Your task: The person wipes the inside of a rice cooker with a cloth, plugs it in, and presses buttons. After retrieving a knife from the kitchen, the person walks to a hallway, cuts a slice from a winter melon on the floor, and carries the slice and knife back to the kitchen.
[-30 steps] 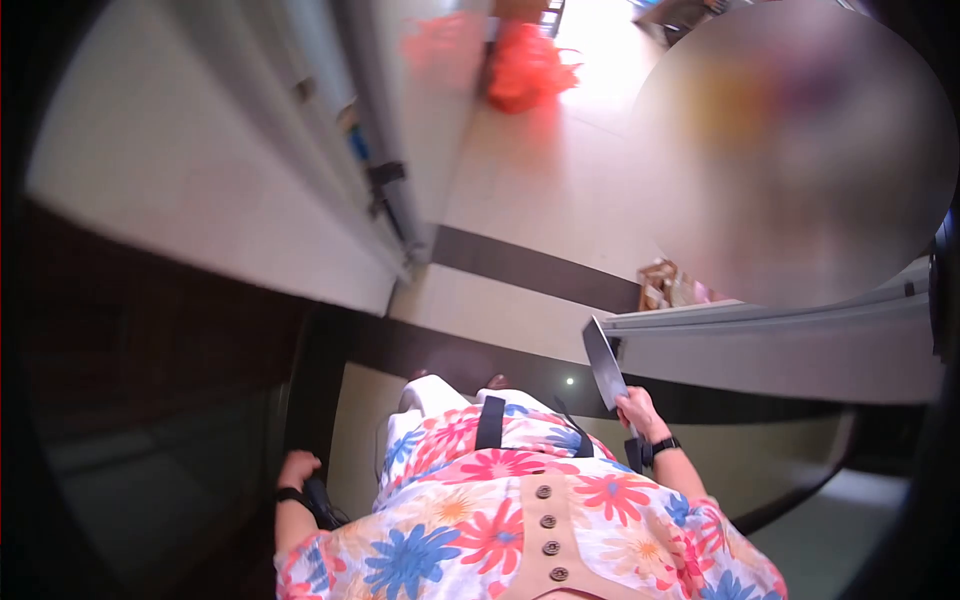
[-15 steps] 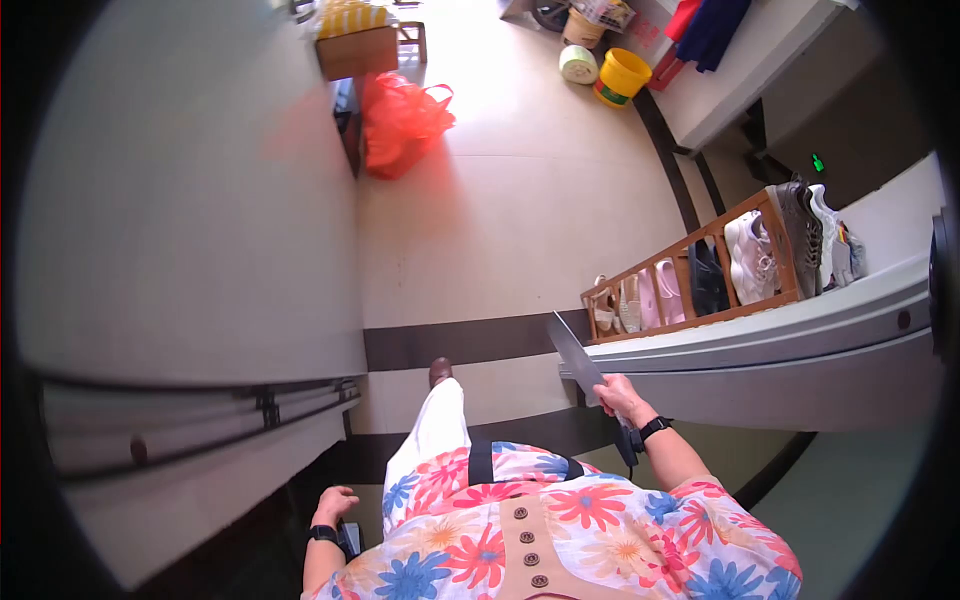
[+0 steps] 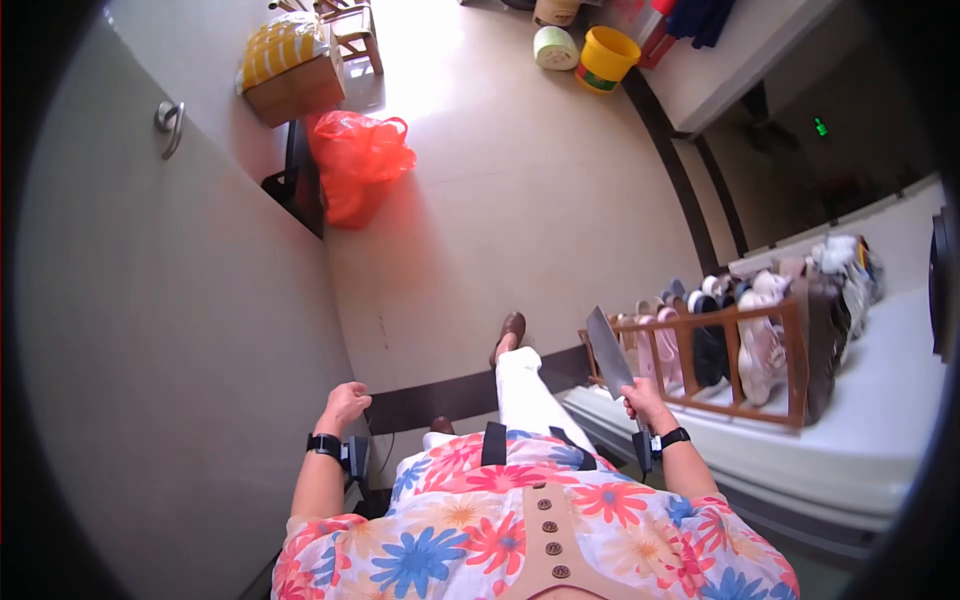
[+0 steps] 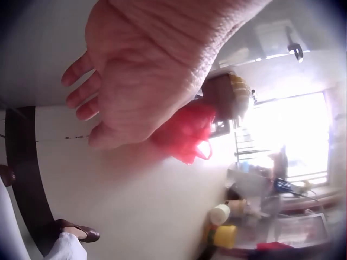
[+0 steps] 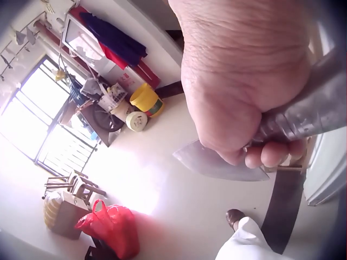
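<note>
My right hand [image 3: 645, 397] grips a kitchen cleaver [image 3: 608, 350] by its handle, with the broad metal blade slanting forward and to the left, in front of the shoe rack in the head view. In the right wrist view the fingers curl round the silvery handle [image 5: 306, 111], and part of the blade [image 5: 219, 163] shows beyond them. My left hand [image 3: 346, 402] hangs near the grey door with nothing in it. The left wrist view shows that hand [image 4: 146, 76] from the palm side, its fingers loosely bent.
A grey door [image 3: 150, 320] with a metal handle [image 3: 171, 130] stands along the left. Beyond it are a red plastic bag [image 3: 350, 170] and a cardboard box [image 3: 295, 92]. A wooden shoe rack [image 3: 796, 360] full of shoes lines the right. Farther off stands a yellow bucket [image 3: 608, 58].
The person has stepped forward through the doorway, one foot now past the dark floor strip. The shoe rack and red bag have come nearer. The cleaver has stayed in the right hand throughout.
</note>
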The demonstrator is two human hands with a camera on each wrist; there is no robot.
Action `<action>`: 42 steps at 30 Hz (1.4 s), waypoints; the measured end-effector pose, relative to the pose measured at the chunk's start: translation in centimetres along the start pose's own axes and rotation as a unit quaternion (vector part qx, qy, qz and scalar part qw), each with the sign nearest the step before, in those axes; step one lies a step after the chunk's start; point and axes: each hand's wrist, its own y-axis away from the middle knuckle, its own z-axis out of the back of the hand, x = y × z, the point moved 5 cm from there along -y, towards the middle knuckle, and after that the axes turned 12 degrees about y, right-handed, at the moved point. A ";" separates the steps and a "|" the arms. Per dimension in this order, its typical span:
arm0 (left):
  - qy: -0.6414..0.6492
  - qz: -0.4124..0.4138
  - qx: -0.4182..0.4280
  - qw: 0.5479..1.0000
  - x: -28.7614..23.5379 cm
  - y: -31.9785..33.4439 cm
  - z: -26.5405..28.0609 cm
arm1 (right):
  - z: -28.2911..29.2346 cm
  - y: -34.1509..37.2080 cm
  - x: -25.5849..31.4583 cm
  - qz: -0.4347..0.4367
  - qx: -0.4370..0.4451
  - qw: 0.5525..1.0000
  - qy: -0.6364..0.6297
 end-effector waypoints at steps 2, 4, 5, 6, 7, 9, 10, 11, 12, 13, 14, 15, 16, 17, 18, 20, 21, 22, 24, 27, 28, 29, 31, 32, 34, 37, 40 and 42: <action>0.021 0.015 -0.011 1.000 -3.2 -3.3 -0.1 | 2.4 -4.1 3.2 0.003 0.009 1.000 0.011; -0.008 0.050 0.005 0.999 -4.9 -5.0 -1.1 | 5.0 -7.3 6.1 0.048 0.005 0.999 0.008; -0.038 0.056 0.015 0.998 -6.3 -5.5 -1.5 | 6.4 -8.9 7.5 0.037 0.022 0.999 -0.002; -0.067 0.065 0.027 0.995 -8.1 -6.1 -1.9 | 8.1 -10.7 9.5 0.040 0.024 0.999 -0.002; -0.050 0.067 0.020 0.996 -9.9 -7.0 -2.0 | 9.8 -12.3 11.4 0.049 0.025 0.998 0.017; -0.032 0.078 0.020 0.996 -12.3 -7.8 -2.5 | 12.7 -15.0 14.7 0.056 0.030 0.997 0.050; 0.011 0.080 0.015 0.997 -13.7 -8.6 -2.6 | 13.8 -16.4 16.3 0.055 0.029 0.997 0.051; 0.055 0.077 0.010 0.995 -15.3 -9.8 -2.7 | 14.9 -18.1 17.9 0.048 0.021 0.998 0.033; 0.034 0.076 0.011 0.996 -16.1 -11.0 -2.8 | 16.0 -19.8 19.5 0.042 0.012 0.999 0.014; 0.027 0.089 0.015 0.996 -17.2 -12.0 -2.8 | 17.2 -21.4 21.1 0.057 0.002 0.998 0.036; 0.018 0.103 0.020 0.994 -18.2 -13.0 -2.5 | 18.2 -22.9 22.5 0.057 -0.002 0.998 0.034; 0.015 0.101 0.022 0.995 -19.9 -14.3 -2.2 | 19.0 -24.4 23.9 0.053 0.000 0.998 0.022; 0.010 0.113 0.024 0.993 -21.4 -15.7 -1.7 | 19.9 -26.0 25.3 0.048 0.003 0.999 0.010; 0.004 0.127 0.028 0.991 -22.7 -17.2 -1.2 | 20.9 -27.5 26.6 0.057 -0.002 0.998 0.015; 0.000 0.125 0.033 0.992 -23.9 -19.1 -0.9 | 21.8 -28.7 27.6 0.052 -0.005 0.999 0.011; -0.026 0.129 0.035 0.991 -27.1 -24.2 0.3 | 24.2 -30.9 30.1 0.043 -0.003 0.999 0.017; -0.041 0.117 0.044 0.991 -29.6 -26.7 1.2 | 25.6 -31.6 31.1 0.037 -0.012 0.999 0.014; -0.054 0.107 0.054 0.991 -33.1 -28.3 1.7 | 26.9 -31.9 31.4 0.018 -0.016 1.000 0.018; -0.084 0.035 0.040 0.995 -39.3 -33.7 2.9 | 30.1 -34.1 33.5 -0.002 -0.024 1.000 0.017; -0.140 -0.045 0.061 0.987 -51.6 -40.5 5.1 | 33.5 -35.4 34.8 -0.023 -0.072 0.996 -0.039; -0.158 -0.127 0.060 0.977 -53.6 -44.5 5.2 | 34.4 -36.0 35.3 -0.031 -0.071 0.996 -0.049; -0.157 -0.129 0.037 0.978 -56.8 -47.2 5.6 | 35.5 -36.7 36.0 -0.052 -0.075 0.994 -0.061; -0.178 -0.133 0.070 0.972 -61.4 -54.3 5.1 | 37.7 -38.9 37.4 -0.086 -0.080 0.990 -0.074; -0.174 -0.145 0.039 0.973 -64.6 -56.4 4.9 | 38.8 -40.4 37.9 -0.091 -0.079 0.990 -0.074; -0.153 -0.136 0.045 0.978 -72.5 -57.7 4.5 | 41.1 -44.2 39.1 -0.087 -0.066 0.991 -0.082; -0.113 -0.109 0.049 0.986 -78.7 -60.9 2.5 | 45.0 -50.5 42.7 -0.090 -0.053 0.993 -0.062; -0.186 -0.095 0.084 0.974 -81.0 -64.9 0.1 | 49.2 -56.0 48.1 -0.084 -0.042 0.994 -0.048; -0.169 -0.078 0.091 0.978 -83.1 -67.6 -0.6 | 52.2 -60.3 51.3 -0.056 -0.035 0.998 -0.025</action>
